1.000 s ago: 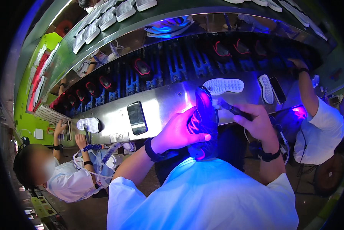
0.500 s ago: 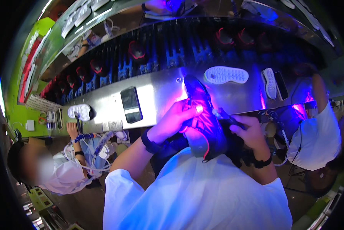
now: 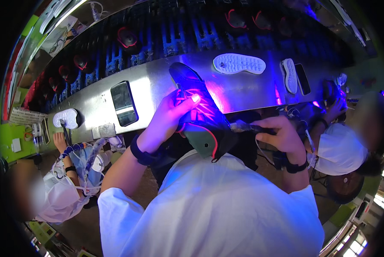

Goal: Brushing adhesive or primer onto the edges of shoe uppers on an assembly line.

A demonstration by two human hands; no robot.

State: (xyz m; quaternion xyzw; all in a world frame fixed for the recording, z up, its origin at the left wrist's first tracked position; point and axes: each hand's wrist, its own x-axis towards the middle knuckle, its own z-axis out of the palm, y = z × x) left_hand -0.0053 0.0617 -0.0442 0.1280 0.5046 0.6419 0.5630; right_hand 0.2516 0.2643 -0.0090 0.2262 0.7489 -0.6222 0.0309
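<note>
A dark shoe [image 3: 209, 112] in one hand, a brush-like tool [image 3: 242, 126] in the other.
From the left, the left hand [image 3: 164, 116] has its fingers clamped on the shoe's side, thumb over the laces. The shoe is up by the near edge of the bench [image 3: 155, 77], toe pointing away. The tool's tip is at its right side; I can't tell if they touch. The right hand [image 3: 279, 132] has its fingers wrapped round the handle. I'd hold the shoe very still, turn that side to the tip, and make small, soft strokes.
</note>
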